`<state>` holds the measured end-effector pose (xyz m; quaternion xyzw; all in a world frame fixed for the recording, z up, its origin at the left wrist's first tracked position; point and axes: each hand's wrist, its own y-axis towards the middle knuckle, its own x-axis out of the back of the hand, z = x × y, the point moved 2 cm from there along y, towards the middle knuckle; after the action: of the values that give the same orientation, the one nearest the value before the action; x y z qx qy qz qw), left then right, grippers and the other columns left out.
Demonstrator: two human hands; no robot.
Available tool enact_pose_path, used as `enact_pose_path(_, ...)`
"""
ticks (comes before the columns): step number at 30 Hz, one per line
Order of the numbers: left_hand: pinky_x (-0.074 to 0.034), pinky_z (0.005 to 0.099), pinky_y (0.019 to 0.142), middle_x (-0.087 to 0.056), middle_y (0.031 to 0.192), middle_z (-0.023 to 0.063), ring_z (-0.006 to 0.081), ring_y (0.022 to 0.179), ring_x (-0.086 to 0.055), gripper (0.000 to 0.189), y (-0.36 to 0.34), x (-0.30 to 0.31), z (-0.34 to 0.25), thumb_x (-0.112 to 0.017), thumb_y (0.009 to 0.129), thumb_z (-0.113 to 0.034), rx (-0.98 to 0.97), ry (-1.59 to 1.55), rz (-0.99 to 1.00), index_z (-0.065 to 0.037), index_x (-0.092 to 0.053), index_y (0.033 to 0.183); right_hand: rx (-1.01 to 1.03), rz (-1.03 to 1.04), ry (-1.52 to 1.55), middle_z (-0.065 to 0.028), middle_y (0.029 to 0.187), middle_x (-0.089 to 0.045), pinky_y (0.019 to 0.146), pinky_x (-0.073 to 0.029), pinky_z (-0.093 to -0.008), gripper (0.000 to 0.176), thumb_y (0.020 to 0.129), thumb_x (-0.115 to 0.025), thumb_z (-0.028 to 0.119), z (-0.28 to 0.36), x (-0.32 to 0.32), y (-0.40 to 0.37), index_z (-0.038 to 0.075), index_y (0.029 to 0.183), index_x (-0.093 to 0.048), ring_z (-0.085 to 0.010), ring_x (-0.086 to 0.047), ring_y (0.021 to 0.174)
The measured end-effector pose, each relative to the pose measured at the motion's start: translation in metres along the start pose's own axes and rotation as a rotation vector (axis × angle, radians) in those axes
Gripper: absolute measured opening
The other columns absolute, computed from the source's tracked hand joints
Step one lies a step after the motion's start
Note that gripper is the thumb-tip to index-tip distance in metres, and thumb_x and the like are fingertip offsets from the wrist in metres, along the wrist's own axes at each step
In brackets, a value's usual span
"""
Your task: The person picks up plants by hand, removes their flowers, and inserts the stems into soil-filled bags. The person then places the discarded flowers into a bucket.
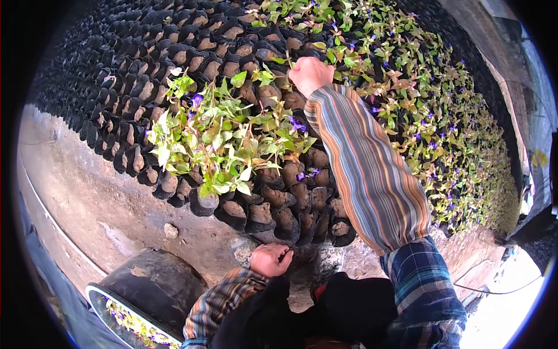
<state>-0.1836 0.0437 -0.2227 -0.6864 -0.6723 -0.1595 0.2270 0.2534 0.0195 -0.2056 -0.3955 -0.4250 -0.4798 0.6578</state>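
My right hand [311, 75], in a striped sleeve, reaches far over the soil-filled black grow bags. Its fingers are closed on a small plant cutting [288, 56], whose stem and leaf poke out at the fingertips; the lower part is hidden. A loose heap of leafy cuttings [221, 131] with purple flowers lies across the bags to the left of that arm. Low in the view, my left hand [270, 260] is curled closed by my knee, just below the front row of grow bags [260, 213]. What its fingers hold, if anything, is hidden.
Planted seedlings [407, 87] with purple flowers fill the bags at right. More soil-filled bags [145, 90] spread to the left. On the ground, a black bucket [154, 285] lies tipped, with cuttings inside. A small stone [171, 231] sits on the dirt.
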Motion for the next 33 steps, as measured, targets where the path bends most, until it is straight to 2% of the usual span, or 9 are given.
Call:
enact_pose_path(2, -0.049, 0.0341, 0.055, -0.065, 0.066, 0.005, 0.0234, 0.058, -0.064, 0.01, 0.0, 0.002, -0.001, -0.073, 0.076, -0.018, -0.003, -0.002, -0.005, -0.009, -0.069, 0.077, 0.013, -0.023, 0.225, -0.0101, 0.084, -0.072, 0.088, -0.044, -0.0438, 0.032, 0.082, -0.068, 0.041, -0.012, 0.0, -0.003, 0.01, 0.085, -0.073, -0.0255, -0.067, 0.086)
enact_pose_path(4, -0.049, 0.034, 0.055, -0.064, 0.065, 0.0048, 0.0225, 0.057, -0.063, 0.01, -0.001, 0.002, -0.001, -0.073, 0.076, -0.018, 0.001, -0.022, -0.007, -0.009, -0.069, 0.076, 0.112, -0.024, 0.741, -0.0075, 0.079, -0.072, 0.056, -0.049, -0.0299, 0.021, 0.082, -0.071, 0.022, -0.039, 0.013, -0.011, 0.007, 0.096, -0.073, -0.0155, -0.065, 0.062)
enact_pose_path(8, -0.047, 0.0356, 0.055, -0.064, 0.066, 0.006, 0.0247, 0.056, -0.062, 0.015, -0.005, -0.004, 0.004, -0.073, 0.076, -0.023, 0.056, -0.044, 0.036, -0.009, -0.069, 0.075, 0.1, 0.063, 0.774, -0.0066, 0.078, -0.071, 0.055, -0.048, -0.0252, 0.015, 0.085, -0.068, 0.014, -0.102, 0.095, -0.065, 0.006, 0.097, -0.074, -0.0107, -0.062, 0.061)
enact_pose_path(10, -0.047, 0.0364, 0.055, -0.064, 0.066, 0.0066, 0.0258, 0.056, -0.061, 0.016, -0.004, -0.006, 0.004, -0.073, 0.076, -0.025, 0.07, -0.043, 0.049, -0.009, -0.069, 0.075, 0.198, -0.038, 0.351, -0.0044, 0.08, -0.07, 0.058, -0.047, -0.0292, 0.015, 0.085, -0.068, 0.016, -0.148, 0.115, -0.083, 0.011, 0.097, -0.075, -0.0128, -0.062, 0.062)
enact_pose_path(12, -0.047, 0.0361, 0.055, -0.064, 0.066, 0.0063, 0.0252, 0.056, -0.061, 0.016, -0.004, -0.005, 0.003, -0.073, 0.077, -0.025, 0.076, -0.03, 0.062, -0.009, -0.069, 0.076, 0.214, -0.042, -0.014, -0.0004, 0.074, -0.062, 0.086, -0.035, -0.0395, 0.01, 0.08, -0.07, 0.024, -0.159, 0.133, -0.097, 0.017, 0.086, -0.074, -0.0201, -0.06, 0.079)
enact_pose_path(17, -0.047, 0.0349, 0.054, -0.063, 0.065, 0.0054, 0.0236, 0.054, -0.061, 0.015, -0.002, -0.004, 0.0, -0.073, 0.077, -0.023, 0.087, -0.022, 0.065, -0.009, -0.068, 0.075, 0.425, -0.235, -0.454, -0.0024, 0.081, -0.059, 0.091, -0.033, -0.0422, 0.006, 0.077, -0.067, 0.017, -0.157, 0.112, -0.084, 0.016, 0.079, -0.072, -0.0224, -0.056, 0.093)
enact_pose_path(20, -0.047, 0.0352, 0.054, -0.063, 0.065, 0.0056, 0.0245, 0.055, -0.061, 0.014, -0.002, -0.003, -0.001, -0.073, 0.077, -0.022, 0.095, -0.021, 0.066, -0.009, -0.068, 0.075, 0.561, -0.231, -0.59, -0.0023, 0.078, -0.055, 0.093, -0.034, -0.0422, 0.003, 0.075, -0.067, 0.015, -0.156, 0.099, -0.07, 0.014, 0.075, -0.069, -0.0221, -0.055, 0.089)
enact_pose_path(25, -0.047, 0.0363, 0.055, -0.065, 0.067, 0.0068, 0.0261, 0.058, -0.062, 0.013, -0.002, -0.005, 0.0, -0.073, 0.076, -0.022, 0.067, -0.01, 0.058, -0.009, -0.068, 0.075, 0.556, -0.18, -0.598, -0.0026, 0.082, -0.057, 0.096, -0.032, -0.0414, 0.013, 0.074, -0.062, 0.011, -0.163, 0.078, -0.066, 0.015, 0.079, -0.073, -0.0216, -0.053, 0.095)
enact_pose_path(33, -0.047, 0.0325, 0.054, -0.064, 0.063, 0.0037, 0.0198, 0.054, -0.061, 0.01, 0.0, -0.003, -0.002, -0.074, 0.074, -0.017, 0.045, 0.005, 0.032, -0.009, -0.069, 0.075, 0.406, -0.16, -0.51, -0.0033, 0.086, -0.058, 0.098, -0.031, -0.0455, 0.013, 0.072, -0.072, 0.016, -0.177, 0.061, -0.068, 0.012, 0.084, -0.071, -0.0239, -0.054, 0.099)
